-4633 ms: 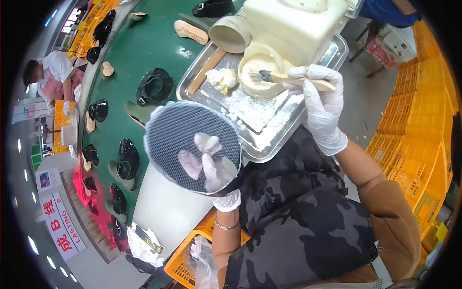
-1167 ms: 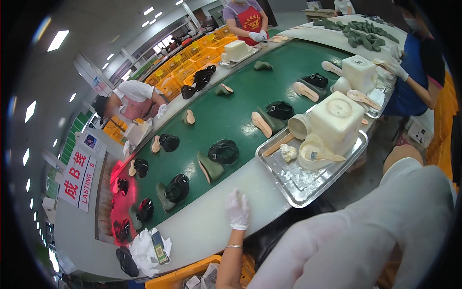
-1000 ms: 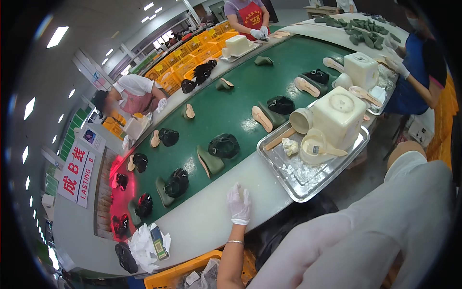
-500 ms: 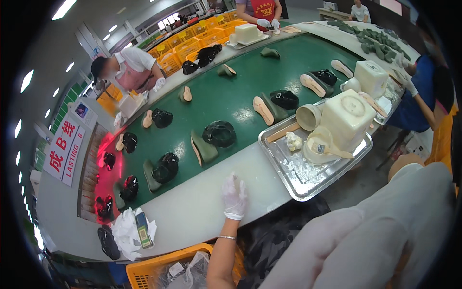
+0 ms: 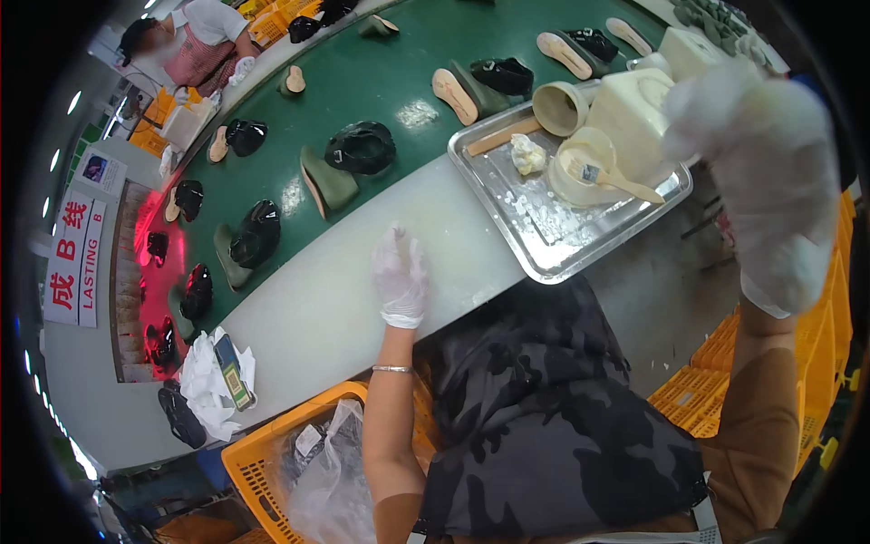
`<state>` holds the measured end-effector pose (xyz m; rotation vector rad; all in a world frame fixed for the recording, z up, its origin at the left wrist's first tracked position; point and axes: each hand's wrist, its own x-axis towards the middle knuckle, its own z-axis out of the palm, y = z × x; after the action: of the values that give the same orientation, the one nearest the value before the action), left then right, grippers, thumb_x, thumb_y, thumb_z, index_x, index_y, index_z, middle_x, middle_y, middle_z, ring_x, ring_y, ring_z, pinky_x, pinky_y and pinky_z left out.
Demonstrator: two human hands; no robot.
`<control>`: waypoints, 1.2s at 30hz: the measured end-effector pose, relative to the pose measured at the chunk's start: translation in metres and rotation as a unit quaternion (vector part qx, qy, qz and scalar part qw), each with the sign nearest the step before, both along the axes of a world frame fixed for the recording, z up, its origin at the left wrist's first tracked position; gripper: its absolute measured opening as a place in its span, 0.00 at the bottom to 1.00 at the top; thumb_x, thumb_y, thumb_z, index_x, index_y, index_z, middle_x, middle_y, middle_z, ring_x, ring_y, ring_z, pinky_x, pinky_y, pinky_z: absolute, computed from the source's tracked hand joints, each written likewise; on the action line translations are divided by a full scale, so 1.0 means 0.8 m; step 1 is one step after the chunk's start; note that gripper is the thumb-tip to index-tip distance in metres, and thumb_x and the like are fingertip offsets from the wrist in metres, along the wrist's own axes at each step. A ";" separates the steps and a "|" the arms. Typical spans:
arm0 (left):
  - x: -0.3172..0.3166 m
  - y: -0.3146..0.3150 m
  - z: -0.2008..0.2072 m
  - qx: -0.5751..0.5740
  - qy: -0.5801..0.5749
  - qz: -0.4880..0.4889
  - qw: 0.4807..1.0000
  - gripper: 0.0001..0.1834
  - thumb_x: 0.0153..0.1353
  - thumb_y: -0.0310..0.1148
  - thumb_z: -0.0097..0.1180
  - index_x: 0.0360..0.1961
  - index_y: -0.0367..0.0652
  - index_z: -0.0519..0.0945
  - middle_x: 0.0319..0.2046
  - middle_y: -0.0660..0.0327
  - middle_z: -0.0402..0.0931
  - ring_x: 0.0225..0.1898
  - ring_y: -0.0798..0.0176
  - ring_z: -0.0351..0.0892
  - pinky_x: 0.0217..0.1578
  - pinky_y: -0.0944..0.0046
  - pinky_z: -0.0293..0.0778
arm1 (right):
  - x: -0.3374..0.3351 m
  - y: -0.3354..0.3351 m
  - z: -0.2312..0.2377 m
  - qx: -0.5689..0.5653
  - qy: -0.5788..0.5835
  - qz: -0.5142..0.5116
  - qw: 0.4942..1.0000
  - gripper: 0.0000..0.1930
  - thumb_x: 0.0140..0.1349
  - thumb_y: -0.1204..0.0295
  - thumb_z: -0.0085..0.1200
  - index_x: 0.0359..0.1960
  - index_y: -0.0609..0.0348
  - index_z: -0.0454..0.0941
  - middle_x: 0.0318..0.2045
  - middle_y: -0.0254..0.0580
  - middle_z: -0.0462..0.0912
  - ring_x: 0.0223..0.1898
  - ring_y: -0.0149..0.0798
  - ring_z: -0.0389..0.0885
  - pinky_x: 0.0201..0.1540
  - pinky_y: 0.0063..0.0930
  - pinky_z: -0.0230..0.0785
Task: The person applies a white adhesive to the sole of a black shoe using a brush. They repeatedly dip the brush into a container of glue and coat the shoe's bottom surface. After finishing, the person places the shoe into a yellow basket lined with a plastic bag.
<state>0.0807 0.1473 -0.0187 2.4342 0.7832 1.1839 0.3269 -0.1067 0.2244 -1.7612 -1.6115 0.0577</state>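
Observation:
My left hand [image 5: 401, 279], in a thin white glove, rests on the white worktop [image 5: 317, 295] with its fingers stretched out, holding nothing. Close to the camera, my right hand [image 5: 770, 172] is raised above the tray's right side; it is gloved, large and smeared, so its fingers cannot be made out. The metal tray [image 5: 536, 268] carries a shallow tub [image 5: 560, 179] with a wooden-handled brush [image 5: 625, 186] across it, a beige cup [image 5: 555, 109], a square white jug [image 5: 625, 118] and a crumpled pale lump [image 5: 527, 154]. Nearest beyond my left hand are a green wedge sole [image 5: 328, 181] and a black shoe upper [image 5: 361, 148].
More soles and black uppers lie along the green conveyor [image 5: 417, 77]. At the worktop's left end are white paper [image 5: 207, 390], a phone [image 5: 235, 370] and a black shoe piece [image 5: 181, 414]. An orange crate [image 5: 249, 476] holds plastic bags. A co-worker [image 5: 195, 45] stands across the belt.
My view has tilted down and turned. My right hand has come up into view from the lower right. My left hand stays on the worktop, outstretched. My lap now shows.

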 end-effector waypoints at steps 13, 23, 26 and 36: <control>0.001 -0.006 0.009 0.012 0.034 0.009 0.999 0.19 0.55 0.27 0.54 0.48 0.34 0.70 0.40 0.50 0.74 0.43 0.48 0.73 0.46 0.56 0.68 | 0.066 -0.033 -0.014 0.096 0.014 -0.137 0.986 0.11 0.51 0.78 0.51 0.38 0.62 0.77 0.35 0.40 0.78 0.38 0.35 0.75 0.40 0.25 0.68; -0.004 -0.005 0.010 -0.044 0.044 0.018 0.998 0.18 0.55 0.27 0.52 0.48 0.35 0.69 0.40 0.49 0.73 0.45 0.47 0.71 0.48 0.54 0.65 | 0.101 -0.144 -0.039 0.293 0.054 -0.284 0.911 0.12 0.50 0.79 0.51 0.39 0.62 0.77 0.35 0.41 0.78 0.38 0.36 0.76 0.40 0.26 0.68; -0.009 -0.004 0.009 -0.026 0.034 0.001 0.999 0.18 0.54 0.26 0.53 0.48 0.34 0.69 0.40 0.48 0.72 0.44 0.47 0.71 0.48 0.54 0.66 | 0.110 -0.164 -0.049 0.331 0.065 -0.310 0.889 0.12 0.50 0.79 0.51 0.39 0.62 0.77 0.35 0.41 0.78 0.39 0.36 0.76 0.41 0.26 0.68; -0.014 -0.015 0.019 -0.046 0.029 0.020 0.998 0.16 0.55 0.26 0.51 0.46 0.34 0.70 0.40 0.48 0.73 0.43 0.46 0.71 0.46 0.54 0.67 | 0.116 -0.134 -0.063 0.307 0.050 -0.266 0.913 0.13 0.49 0.79 0.52 0.39 0.62 0.77 0.36 0.42 0.78 0.39 0.37 0.76 0.41 0.26 0.68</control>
<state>0.0692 0.1352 -0.0037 2.3966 0.8862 1.0712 0.4196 -0.2142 0.1743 -1.5837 -0.8839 -0.5487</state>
